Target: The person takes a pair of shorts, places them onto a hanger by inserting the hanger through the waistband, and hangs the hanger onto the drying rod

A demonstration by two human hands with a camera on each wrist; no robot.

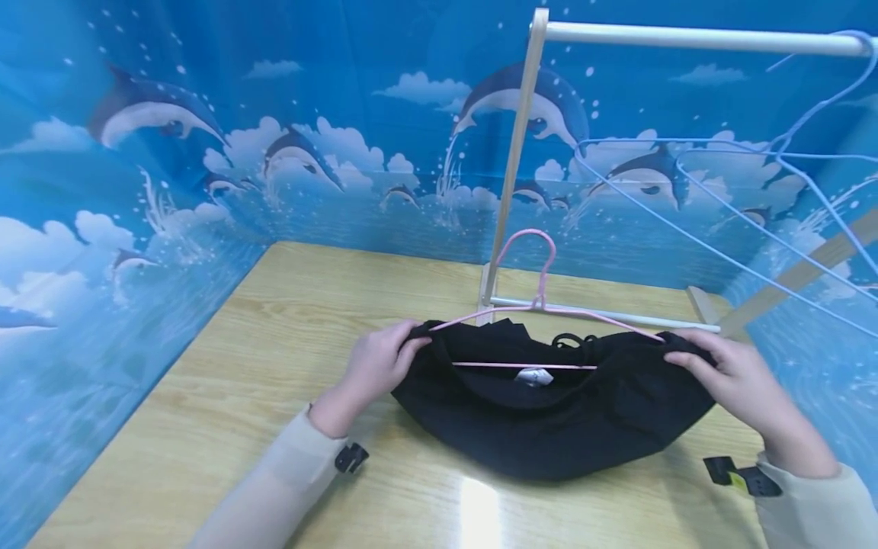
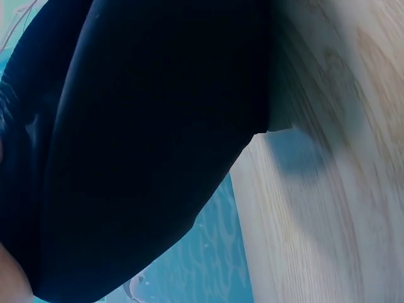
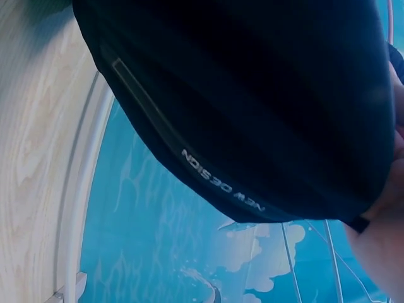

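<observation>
A black garment with a pale label inside its opening and a small dark loop of cord at its far edge is held up over the table. A pink hanger sits in that opening, its hook upward and its two ends under the cloth. My left hand pinches the opening's left edge by one hanger end. At the other end, my right hand pinches the right edge. In the left wrist view the black cloth fills much of the picture. White lettering and a zip-like strip show on the cloth in the right wrist view.
Behind the garment stands a rack with a wooden post and a white top bar. Blue hangers hang from the bar at the right. A wood-grain table lies below, with dolphin-printed sheets around it.
</observation>
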